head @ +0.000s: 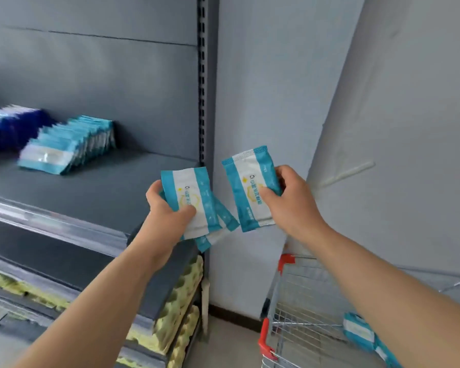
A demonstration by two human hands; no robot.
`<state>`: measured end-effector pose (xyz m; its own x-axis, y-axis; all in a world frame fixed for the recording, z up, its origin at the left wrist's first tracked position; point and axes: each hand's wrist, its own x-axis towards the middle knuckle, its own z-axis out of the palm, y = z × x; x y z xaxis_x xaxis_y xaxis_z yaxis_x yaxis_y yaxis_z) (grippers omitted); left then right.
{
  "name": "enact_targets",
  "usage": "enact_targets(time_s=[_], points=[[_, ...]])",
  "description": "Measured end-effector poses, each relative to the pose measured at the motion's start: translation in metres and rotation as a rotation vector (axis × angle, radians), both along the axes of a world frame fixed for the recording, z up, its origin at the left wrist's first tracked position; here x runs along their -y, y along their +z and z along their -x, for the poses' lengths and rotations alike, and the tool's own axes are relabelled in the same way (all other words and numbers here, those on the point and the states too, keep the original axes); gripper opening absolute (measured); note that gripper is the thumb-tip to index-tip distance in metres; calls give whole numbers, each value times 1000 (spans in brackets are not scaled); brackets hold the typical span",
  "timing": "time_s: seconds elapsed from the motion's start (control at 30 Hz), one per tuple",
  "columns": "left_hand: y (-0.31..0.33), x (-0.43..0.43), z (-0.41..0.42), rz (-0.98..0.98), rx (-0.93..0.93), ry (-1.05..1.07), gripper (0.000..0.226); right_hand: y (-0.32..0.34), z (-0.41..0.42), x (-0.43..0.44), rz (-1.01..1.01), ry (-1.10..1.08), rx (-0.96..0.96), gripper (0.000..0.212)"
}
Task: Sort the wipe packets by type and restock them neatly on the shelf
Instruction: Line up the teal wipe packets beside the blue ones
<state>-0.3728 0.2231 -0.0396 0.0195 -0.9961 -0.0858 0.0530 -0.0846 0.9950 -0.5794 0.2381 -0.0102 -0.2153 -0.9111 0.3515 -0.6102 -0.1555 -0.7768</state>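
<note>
Bare arms nearest: left forearm (98, 301) and right forearm (388, 282) reach up and forward past the shelf end.

Left hand (168, 211) grips a loose stack of teal-and-white wipe packets (197, 197), thumb across the front, fingers curled behind. The stack is not squared, and lower packets fan out below and to the right of the top one. Count unclear.

Right hand (287, 197) pinches a single packet (250, 192) of the same print, thumb on its face, fingers wrapped round its right edge. It is held just beside the stack; contact not evident.

Both lots are in the air off the right end of the shelf (91, 192), above the gap between the shelving and the shopping cart (284, 309). More teal packets (359, 333) lie in the cart.

On the shelf there is a leaning teal row (69, 144), with a dark blue row (11, 126) close on its left. That side is blurred, so I cannot tell whether they touch.

Risks, as I judge them:
- The fanned stack is the weak point. The bottom packets look barely caught, so any easing of the thumb, or a nudge while the single packet is merged in, could drop one to the floor beside the cart.
- The teal row leans back. Pushing new packets against its front too hard could slide or splay the whole row.
- The blue row sits close by. Setting teal packets down too far left would mix the types.
- Packets set down while fanned would leave the row ragged, so they need squaring first.
</note>
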Motion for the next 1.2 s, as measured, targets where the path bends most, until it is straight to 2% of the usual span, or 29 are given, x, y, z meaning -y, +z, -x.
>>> enact_targets(time_s=[0.1, 0.3, 0.37, 0.63, 0.87, 1.0, 1.07, 1.1, 1.13, 1.2], points=[[23, 9, -71, 33, 61, 44, 68, 25, -69, 24, 31, 51, 7, 15], [59, 44, -218, 53, 220, 76, 34, 45, -202, 73, 19, 80, -20, 12], [64, 56, -257, 62, 229, 89, 30, 43, -238, 87, -12, 61, -23, 10], [58, 122, -354, 0, 323, -36, 31, 21, -314, 141, -288, 9, -63, 12], [51, 194, -381, 27, 503, -122, 63, 6, -329, 201, -485, -62, -234, 15], [50, 227, -386, 37, 594, -194, 55, 6, -329, 226, -615, -45, -335, 7], [48, 240, -389, 42, 638, -245, 53, 8, -329, 235, -590, -44, -431, 13], [47, 246, -390, 41, 645, -267, 53, 9, -330, 239, -539, -28, -453, 24], [47, 252, -391, 40, 645, -285, 55, 11, -334, 241, -482, 12, -432, 41], [45, 261, -394, 45, 647, -325, 55, 16, -347, 242, -406, 141, -240, 61]])
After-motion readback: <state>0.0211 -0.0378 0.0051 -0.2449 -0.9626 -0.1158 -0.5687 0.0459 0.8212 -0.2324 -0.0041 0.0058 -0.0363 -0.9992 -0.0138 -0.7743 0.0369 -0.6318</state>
